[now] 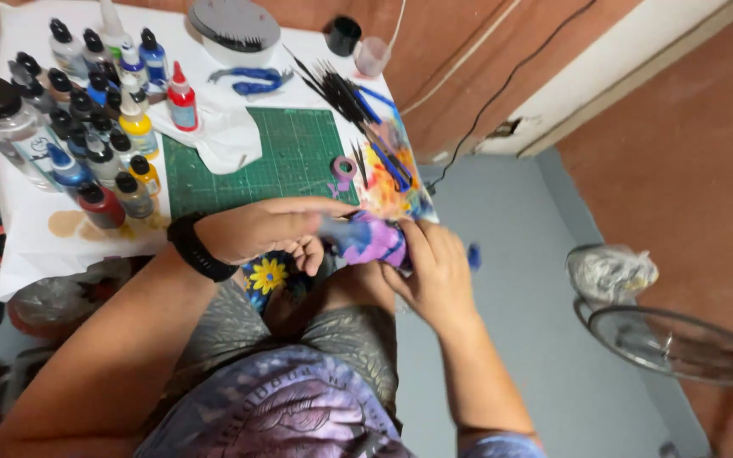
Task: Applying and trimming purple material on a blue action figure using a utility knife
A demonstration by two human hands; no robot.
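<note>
Both hands' fingers (pixel 417 242) around blurred purple painted object (pixel 371 240), shape unclear.

Both hands, left hand (pixel 260 229) and right hand (pixel 434 267), grip a purple painted object (pixel 368 240) beside the green cutting mat (pixel 256 170).

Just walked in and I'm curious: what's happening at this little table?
A seated person holds a small purple and blue painted object in both hands, left hand over it and right hand beneath. In front lie a green cutting mat, many paint bottles and black brushes.
</note>
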